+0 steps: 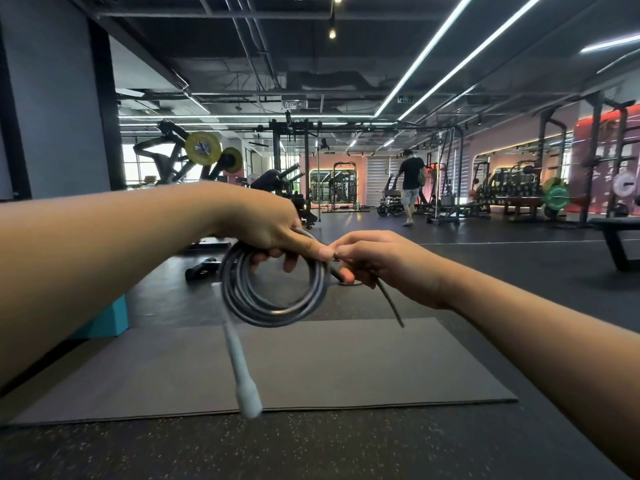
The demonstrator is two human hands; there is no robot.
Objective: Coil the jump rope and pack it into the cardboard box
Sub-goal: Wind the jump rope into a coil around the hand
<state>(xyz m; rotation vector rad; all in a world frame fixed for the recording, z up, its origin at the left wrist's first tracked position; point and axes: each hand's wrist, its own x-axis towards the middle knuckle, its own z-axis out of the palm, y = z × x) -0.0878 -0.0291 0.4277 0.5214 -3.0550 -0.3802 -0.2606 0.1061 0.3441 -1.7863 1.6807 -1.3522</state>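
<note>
Rope [273, 299] coiled in left hand [266, 223] grasp, right hand [374, 261] fingers pinching its tail; no readable writing.

The grey jump rope [273, 289] hangs coiled in loops, its pale handle [242, 372] dangling below.

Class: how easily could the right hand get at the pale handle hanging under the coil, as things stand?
Probably yes, but not at once. The handle hangs free with nothing around it, yet the right hand is pinching the rope end beside the coil and would have to let go first.
</note>
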